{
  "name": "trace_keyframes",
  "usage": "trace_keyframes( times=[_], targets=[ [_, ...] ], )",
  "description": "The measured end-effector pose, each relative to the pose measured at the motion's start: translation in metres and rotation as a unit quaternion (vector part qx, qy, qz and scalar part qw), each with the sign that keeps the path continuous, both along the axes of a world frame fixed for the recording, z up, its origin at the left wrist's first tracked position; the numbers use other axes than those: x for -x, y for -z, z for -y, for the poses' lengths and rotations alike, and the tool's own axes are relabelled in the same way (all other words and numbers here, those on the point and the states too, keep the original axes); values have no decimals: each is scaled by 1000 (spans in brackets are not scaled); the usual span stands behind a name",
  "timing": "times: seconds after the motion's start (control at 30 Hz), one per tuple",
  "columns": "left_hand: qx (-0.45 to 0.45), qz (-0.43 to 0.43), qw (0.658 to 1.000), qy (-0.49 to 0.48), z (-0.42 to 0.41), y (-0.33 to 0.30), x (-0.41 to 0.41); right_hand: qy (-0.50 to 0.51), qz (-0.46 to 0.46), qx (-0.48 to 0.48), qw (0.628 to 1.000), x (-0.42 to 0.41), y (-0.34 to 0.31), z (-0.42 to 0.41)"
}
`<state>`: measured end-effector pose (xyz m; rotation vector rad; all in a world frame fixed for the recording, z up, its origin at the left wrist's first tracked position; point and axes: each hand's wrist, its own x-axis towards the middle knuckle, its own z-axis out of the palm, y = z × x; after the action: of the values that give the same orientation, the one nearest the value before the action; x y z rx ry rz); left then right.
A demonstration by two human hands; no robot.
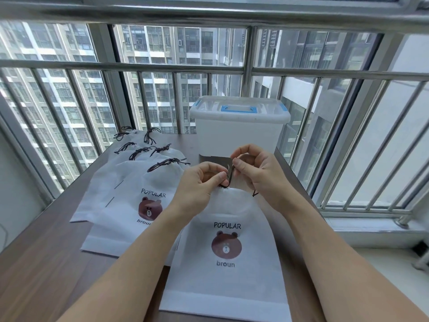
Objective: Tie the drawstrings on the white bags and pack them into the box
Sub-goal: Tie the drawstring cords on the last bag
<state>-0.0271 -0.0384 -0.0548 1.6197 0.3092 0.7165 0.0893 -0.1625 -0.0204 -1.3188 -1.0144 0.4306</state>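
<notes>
Tying the dark drawstring (228,180) at the cinched neck of the near white bag (226,249), which lies flat on the tabletop (46,263) right in front of the person. Left hand (197,184) pinches the cord between thumb and forefinger just above the neck; right hand (253,168) pinches the other strand, both grips tight on cord, nothing else held. Advice: keep the neck gathered, pull the two strands apart evenly and low so the knot seats against the fabric, don't lift the bag. A loose tail (255,194) hangs off the right side, watch it doesn't snag. Stack of tied bags (130,182) sits to the left. Box (239,126) stands behind with lid on, so it needs opening before packing
</notes>
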Motion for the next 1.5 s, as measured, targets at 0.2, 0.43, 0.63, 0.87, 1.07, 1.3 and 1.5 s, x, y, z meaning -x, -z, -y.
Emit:
trace_keyframes(
  times=[0.2, 0.43, 0.63, 0.87, 1.07, 1.3, 1.5],
  targets=[
    [11, -25, 999, 22, 1, -1, 1, 45, 29, -22, 998, -2, 6, -4],
    [33, -48, 997, 43, 2, -4, 3, 55, 31, -21, 998, -2, 10, -9],
    [113, -65, 990, 46, 7, -10, 8, 32, 22, -16, 999, -2, 6, -6],
    [49, -77, 995, 28, 8, -9, 8, 27, 39, -11, 999, 3, 7, -7],
    [-4, -87, 996, -29, 13, -10, 3, 30, 47, -6, 998, 7, 10, -10],
    [160, -42, 986, -30, 10, -14, 2, 14, -1, 21, 1000, 2, 14, -9],
    [173, -47, 983, -46, 7, -9, 0, 0, -20, 50, 999, 1, 11, -6]
  ],
)
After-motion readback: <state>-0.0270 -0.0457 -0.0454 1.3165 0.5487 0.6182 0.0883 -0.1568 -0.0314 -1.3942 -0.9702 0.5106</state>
